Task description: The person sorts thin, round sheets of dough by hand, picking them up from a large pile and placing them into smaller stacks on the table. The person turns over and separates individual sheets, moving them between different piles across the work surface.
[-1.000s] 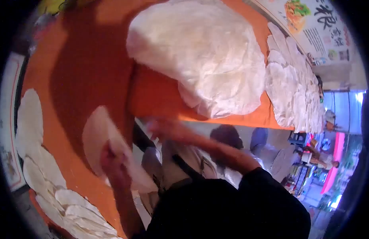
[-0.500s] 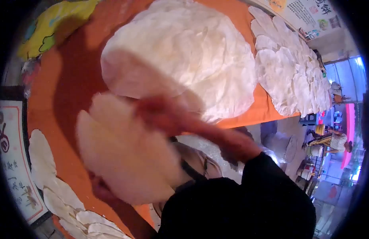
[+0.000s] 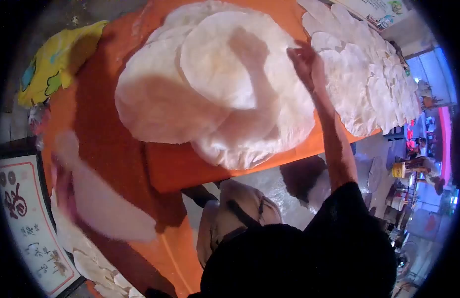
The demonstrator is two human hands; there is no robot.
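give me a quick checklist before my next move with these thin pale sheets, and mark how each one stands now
1. Thin off-white sheet in the left hand: ok.
2. Left-hand grip secure: cannot tell, the hand is blurred.
3. Right hand off the pile of broad off-white sheets: cannot tell, its fingers are at the pile's right edge.
4. Smaller round sheet lying flat on top of the pile: ok.
5. Sheets in the pile lined up edge to edge: not ok, they fan out.
6. Crumpled yellow cloth apart from the pile: ok.
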